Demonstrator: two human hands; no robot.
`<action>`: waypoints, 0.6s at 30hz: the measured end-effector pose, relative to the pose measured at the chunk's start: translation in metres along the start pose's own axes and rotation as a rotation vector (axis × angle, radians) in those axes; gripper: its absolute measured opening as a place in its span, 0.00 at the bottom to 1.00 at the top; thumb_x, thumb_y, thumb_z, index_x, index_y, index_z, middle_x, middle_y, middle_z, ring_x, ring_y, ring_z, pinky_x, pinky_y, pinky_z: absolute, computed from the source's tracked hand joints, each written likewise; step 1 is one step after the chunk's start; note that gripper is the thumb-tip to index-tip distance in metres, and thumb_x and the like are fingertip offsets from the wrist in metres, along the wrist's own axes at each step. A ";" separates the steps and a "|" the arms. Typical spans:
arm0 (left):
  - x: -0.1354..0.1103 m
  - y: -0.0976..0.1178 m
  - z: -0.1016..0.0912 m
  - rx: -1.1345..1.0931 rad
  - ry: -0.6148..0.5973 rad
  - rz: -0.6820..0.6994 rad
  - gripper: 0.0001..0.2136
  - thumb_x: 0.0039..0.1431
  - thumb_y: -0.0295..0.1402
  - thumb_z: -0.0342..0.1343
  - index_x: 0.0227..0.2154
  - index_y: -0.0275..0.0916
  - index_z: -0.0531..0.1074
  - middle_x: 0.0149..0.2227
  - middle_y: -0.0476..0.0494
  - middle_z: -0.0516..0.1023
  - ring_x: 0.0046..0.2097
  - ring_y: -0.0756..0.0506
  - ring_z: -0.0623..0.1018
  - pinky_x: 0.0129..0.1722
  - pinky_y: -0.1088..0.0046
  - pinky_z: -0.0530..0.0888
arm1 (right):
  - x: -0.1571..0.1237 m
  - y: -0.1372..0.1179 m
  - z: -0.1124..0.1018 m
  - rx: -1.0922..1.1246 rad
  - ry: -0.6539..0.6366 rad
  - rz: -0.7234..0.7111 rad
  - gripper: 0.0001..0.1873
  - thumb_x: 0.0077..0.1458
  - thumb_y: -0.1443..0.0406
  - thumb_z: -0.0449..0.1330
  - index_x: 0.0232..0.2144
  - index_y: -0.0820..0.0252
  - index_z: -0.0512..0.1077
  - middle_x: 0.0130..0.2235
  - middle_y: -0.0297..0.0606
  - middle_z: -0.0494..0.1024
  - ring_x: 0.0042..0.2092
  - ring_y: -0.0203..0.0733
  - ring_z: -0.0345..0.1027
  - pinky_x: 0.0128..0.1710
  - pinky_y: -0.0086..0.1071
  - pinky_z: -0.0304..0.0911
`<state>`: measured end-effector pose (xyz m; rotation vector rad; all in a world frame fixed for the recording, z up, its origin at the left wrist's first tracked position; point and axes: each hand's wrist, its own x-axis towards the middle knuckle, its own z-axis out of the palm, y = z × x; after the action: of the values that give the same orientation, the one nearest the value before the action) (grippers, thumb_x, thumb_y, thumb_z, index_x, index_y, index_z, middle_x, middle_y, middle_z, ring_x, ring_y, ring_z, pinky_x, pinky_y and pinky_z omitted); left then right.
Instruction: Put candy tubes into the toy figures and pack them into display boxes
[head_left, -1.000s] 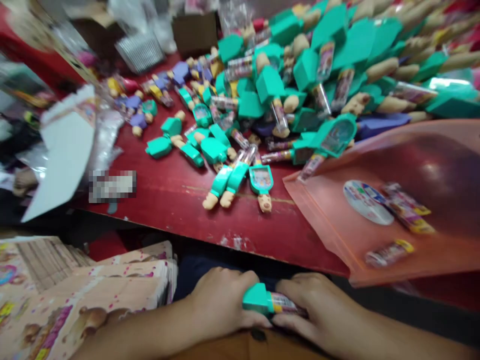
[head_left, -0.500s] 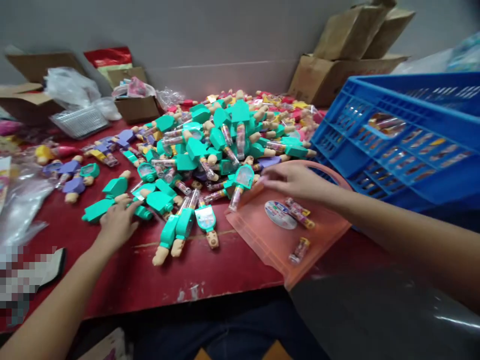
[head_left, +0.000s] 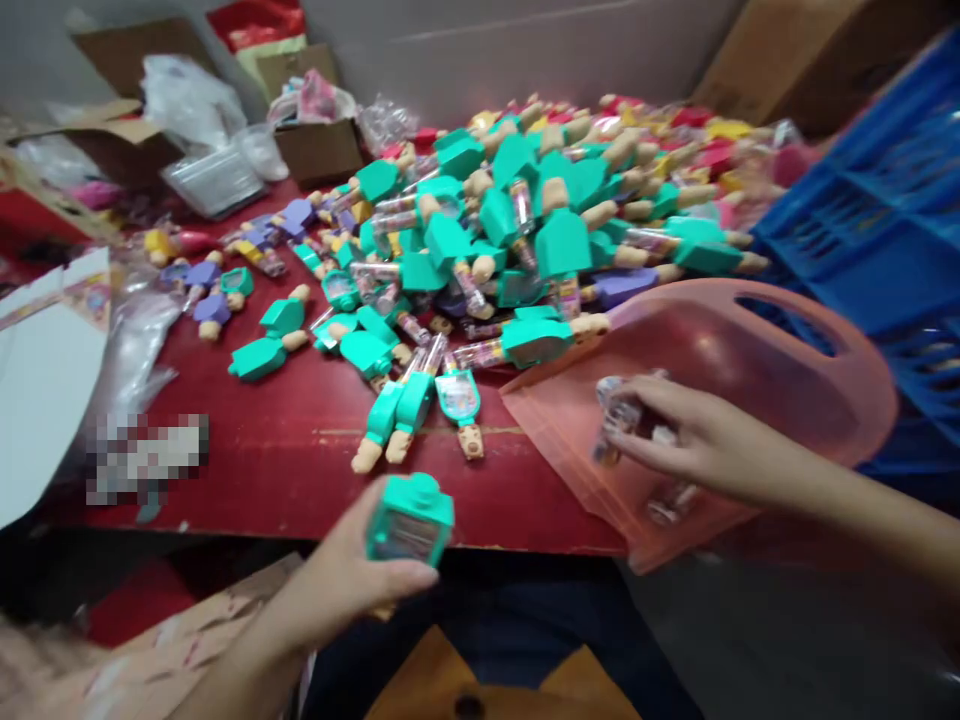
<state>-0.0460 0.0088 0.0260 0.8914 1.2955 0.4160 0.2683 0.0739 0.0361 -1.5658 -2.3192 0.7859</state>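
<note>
The person's left hand [head_left: 337,565] is up near the table's front edge holding a teal-capped toy [head_left: 410,520], fingers together and wrapped under it, with the clear tube part facing up and the toy clear of the table. The right hand [head_left: 701,440] is over a translucent orange pouch [head_left: 780,370] with a cut-out handle, which lies partly on the red table [head_left: 285,490] and sticks out past its edge. Its fingers [head_left: 645,405] are curled and slightly apart on top of small clear packets [head_left: 619,415]. The view is blurred here, so can't say for sure whether they are pinching one. Another packet [head_left: 671,503] lies just below the hand. A big heap of matching toys [head_left: 517,230] sits between the hands, farther up the table, touching the pouch edge. A blue plastic crate [head_left: 885,230] is to the right, cardboard boxes [head_left: 319,150] are at the back, and a white printed card [head_left: 45,380] is at far left.
</note>
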 end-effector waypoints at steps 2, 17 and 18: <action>0.000 -0.008 0.017 -0.074 -0.199 -0.024 0.27 0.37 0.39 0.66 0.42 0.38 0.63 0.31 0.50 0.71 0.27 0.53 0.68 0.23 0.81 0.63 | -0.009 -0.023 0.009 0.378 -0.082 -0.062 0.11 0.54 0.57 0.51 0.33 0.60 0.64 0.29 0.38 0.71 0.30 0.39 0.66 0.27 0.30 0.62; -0.006 -0.017 0.050 0.535 -0.327 0.074 0.14 0.41 0.40 0.64 0.24 0.37 0.68 0.21 0.56 0.68 0.24 0.54 0.65 0.23 0.82 0.59 | -0.044 -0.058 0.056 -0.319 -0.109 -0.899 0.15 0.63 0.67 0.44 0.37 0.67 0.69 0.23 0.36 0.68 0.24 0.38 0.57 0.27 0.35 0.50; -0.008 -0.021 0.053 0.607 -0.309 0.073 0.14 0.42 0.41 0.63 0.24 0.37 0.68 0.21 0.55 0.69 0.24 0.54 0.66 0.22 0.81 0.59 | -0.048 -0.059 0.059 -0.276 -0.126 -0.867 0.15 0.63 0.65 0.44 0.34 0.65 0.69 0.23 0.35 0.68 0.24 0.38 0.57 0.27 0.35 0.49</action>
<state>-0.0024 -0.0270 0.0157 1.4502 1.1130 -0.0762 0.2131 -0.0038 0.0245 -0.4352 -2.8919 0.3506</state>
